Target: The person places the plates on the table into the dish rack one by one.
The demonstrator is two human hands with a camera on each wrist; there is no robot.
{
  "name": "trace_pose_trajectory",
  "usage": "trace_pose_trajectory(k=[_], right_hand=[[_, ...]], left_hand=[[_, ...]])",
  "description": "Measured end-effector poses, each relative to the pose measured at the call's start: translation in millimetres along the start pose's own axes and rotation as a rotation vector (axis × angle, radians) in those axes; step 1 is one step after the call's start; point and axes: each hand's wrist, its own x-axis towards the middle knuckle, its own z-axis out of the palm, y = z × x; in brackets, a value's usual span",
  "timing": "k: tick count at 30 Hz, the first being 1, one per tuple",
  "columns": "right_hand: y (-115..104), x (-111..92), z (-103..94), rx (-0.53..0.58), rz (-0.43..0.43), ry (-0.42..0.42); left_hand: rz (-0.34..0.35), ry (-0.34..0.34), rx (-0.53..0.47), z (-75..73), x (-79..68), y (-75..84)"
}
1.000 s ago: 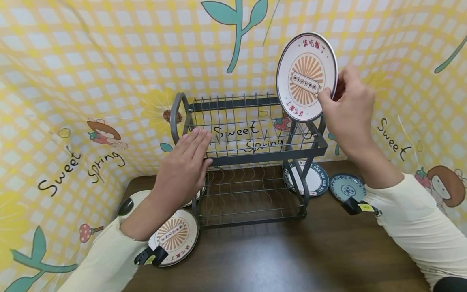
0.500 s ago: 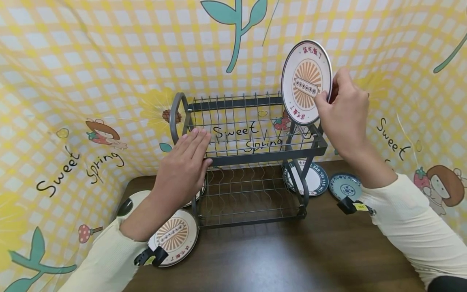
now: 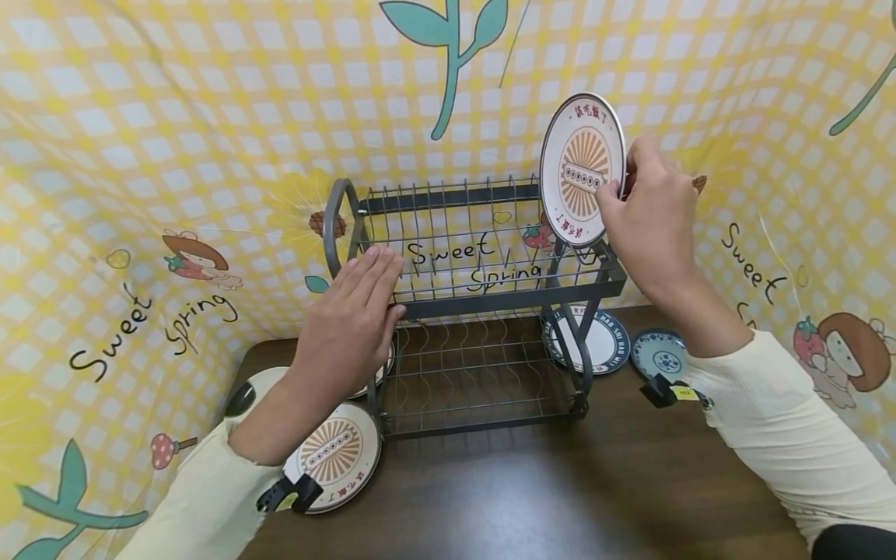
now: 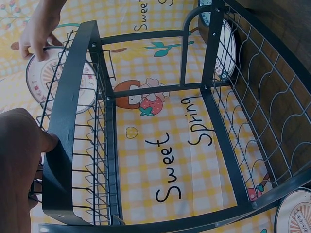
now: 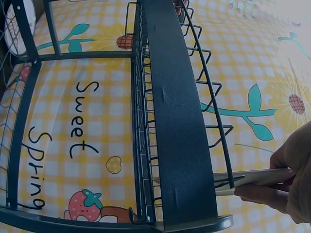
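Note:
A round white plate (image 3: 582, 167) with an orange sunburst and red characters stands nearly upright at the right end of the upper tier of a dark metal dish rack (image 3: 504, 295). My right hand (image 3: 654, 218) pinches its right edge, thumb on the printed face. Edge-on in the right wrist view, the plate (image 5: 257, 177) reaches behind the rack's front bar among the wires. With fingers laid straight, my left hand (image 3: 350, 323) rests on the rack's front left corner. Its thumb touches the front bar (image 4: 65, 131) in the left wrist view.
A similar sunburst plate (image 3: 336, 447) lies on the brown table (image 3: 504, 498) left of the rack, with other plates partly hidden behind my left arm. A green-rimmed plate (image 3: 602, 342) and a small blue patterned plate (image 3: 654, 354) lie at the right. Yellow checked cloth (image 3: 266, 117) surrounds the table.
My right hand has lowered the plate and moved slightly left, and the plate has turned more edge-on. My left hand stays on the rack.

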Motion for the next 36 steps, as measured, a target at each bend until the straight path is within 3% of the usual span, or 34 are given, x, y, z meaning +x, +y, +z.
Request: trace_pose_trajectory(k=[19, 36], right_hand=[[-3.1, -2.8, 4.1, -0.030, -0.017, -0.053], [-0.7, 0.0, -2.8, -0.059, 0.058, -0.140]], left_hand=[[0.000, 0.000, 0.004, 0.8, 0.3, -0.4], [0.000, 0.004, -0.003, 0.8, 0.7, -0.2]])
